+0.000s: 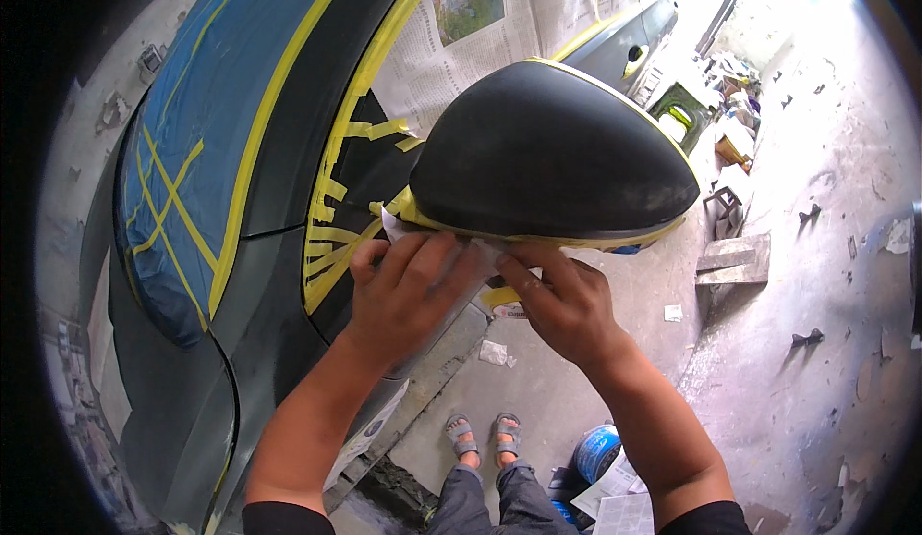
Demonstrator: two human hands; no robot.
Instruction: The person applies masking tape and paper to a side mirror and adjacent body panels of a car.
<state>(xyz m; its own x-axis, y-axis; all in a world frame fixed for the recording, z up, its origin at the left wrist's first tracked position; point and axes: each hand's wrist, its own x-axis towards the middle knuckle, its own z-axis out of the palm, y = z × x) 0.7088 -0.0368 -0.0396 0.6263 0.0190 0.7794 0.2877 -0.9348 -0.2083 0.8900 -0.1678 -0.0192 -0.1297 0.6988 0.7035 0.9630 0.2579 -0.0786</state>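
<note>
The black side mirror housing [555, 146] of a car stands out before me, its rim edged with yellow masking tape [612, 238]. Along its lower edge, both hands grip a piece of thin white paper [488, 252]. My left hand [403, 294] is near the mirror's base, fingers bent over the paper and partly blurred. My right hand [565, 294] pinches the paper with thumb and fingertips. Just under the right fingers shows a roll of yellow tape [500, 299]; how it is held is hidden. Short yellow tape strips [333, 236] fan across the dark window corner.
Blue sheeting [209, 103] covers the windshield, held by yellow tape. Newspaper [497, 23] masks the side window. A wooden stool [733, 260] and clutter stand by the wall at right. Near my feet are a blue bucket [596, 452], loose newspaper [623, 510] and a floor trench [392, 488].
</note>
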